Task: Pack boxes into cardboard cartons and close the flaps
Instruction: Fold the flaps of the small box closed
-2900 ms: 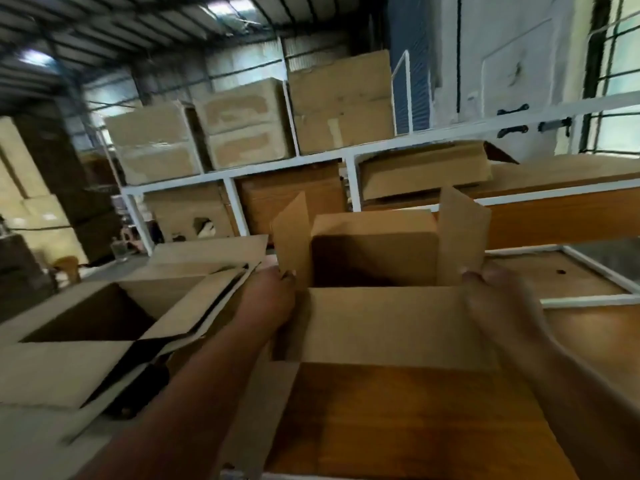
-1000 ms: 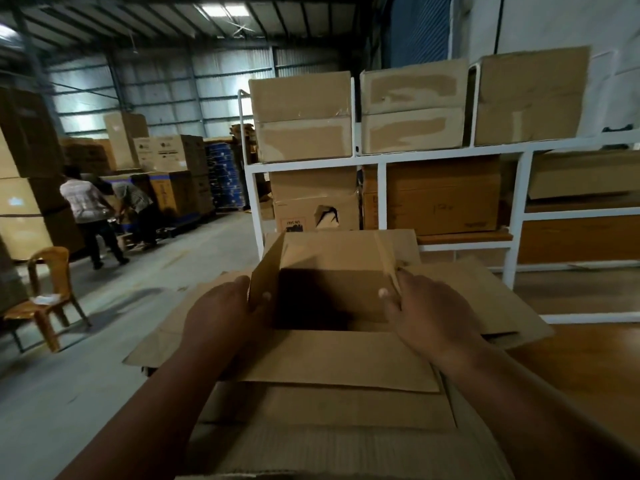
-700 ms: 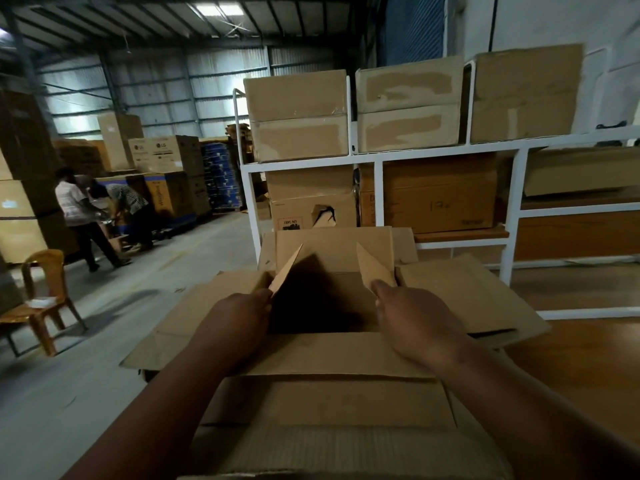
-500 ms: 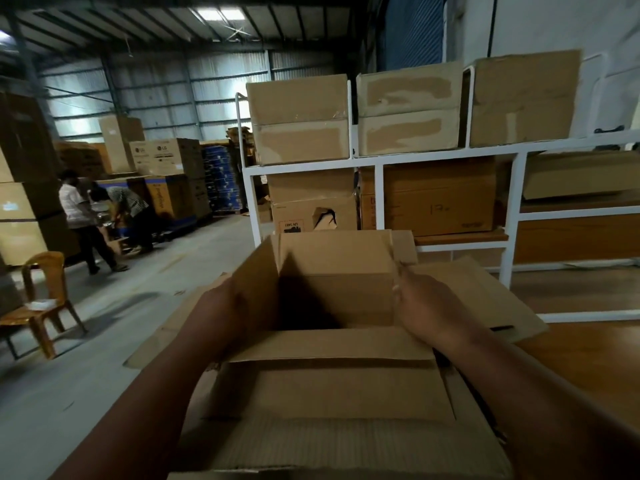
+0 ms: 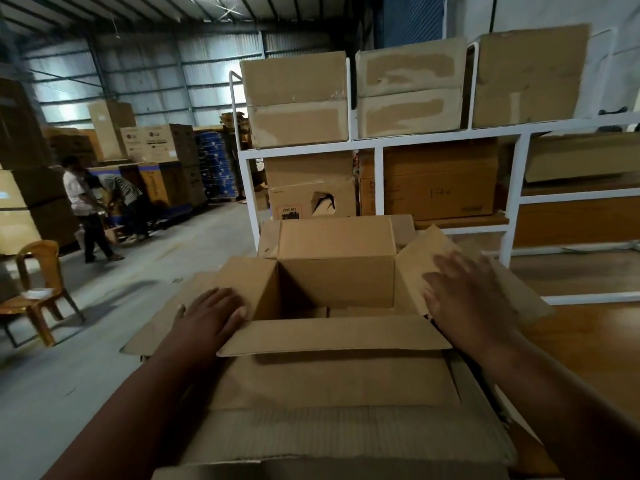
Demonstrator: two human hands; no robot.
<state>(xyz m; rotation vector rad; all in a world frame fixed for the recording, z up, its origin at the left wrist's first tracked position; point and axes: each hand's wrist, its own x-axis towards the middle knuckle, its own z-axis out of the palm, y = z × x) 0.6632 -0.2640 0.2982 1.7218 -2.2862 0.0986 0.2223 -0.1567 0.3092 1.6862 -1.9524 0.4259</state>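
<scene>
An open brown cardboard carton stands right in front of me, its top open and its inside dark. My left hand lies flat on the carton's left flap, pressing it outward. My right hand, fingers spread and blurred, rests on the right flap, which is also folded outward. The far flap stands upright and the near flap folds toward me. I see cardboard at the carton's bottom but cannot tell whether boxes are in it.
A white metal rack with closed cartons stands just behind. A wooden tabletop lies to the right. Flat cardboard lies under the carton at left. A plastic chair and two people are far left on the concrete floor.
The side flaps, held upright by my hands half a second ago, now lie spread outward. Both hands have moved apart and flattened onto them.
</scene>
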